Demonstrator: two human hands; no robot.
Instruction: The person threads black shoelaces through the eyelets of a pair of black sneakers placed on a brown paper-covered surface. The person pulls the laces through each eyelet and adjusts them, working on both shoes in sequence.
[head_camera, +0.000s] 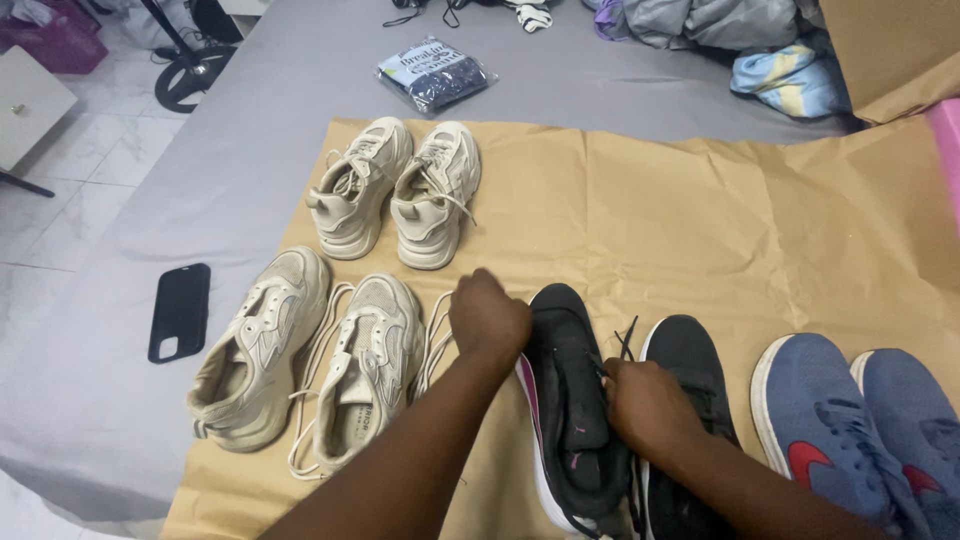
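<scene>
Both forearms entered from the bottom edge and met over a black sneaker (572, 400) lying on its side on the brown paper sheet (700, 220). Left hand (488, 318) was curled into a closed fist at the toe end of that sneaker, knuckles up; what it gripped could not be determined, as the fingers were hidden. Right hand (648, 405) was closed around the black laces (618, 345) at the sneaker's throat, fingers pinched on them. A second black sneaker (690, 370) stood upright just beside it, to the right. Two blue sneakers (850, 420) sat further right. Unlaced cream sneakers (310, 365) lay to the left, loose laces trailing. Another cream pair (395, 190) stood behind them. A black phone (180, 311) rested on the grey cover (250, 100).
</scene>
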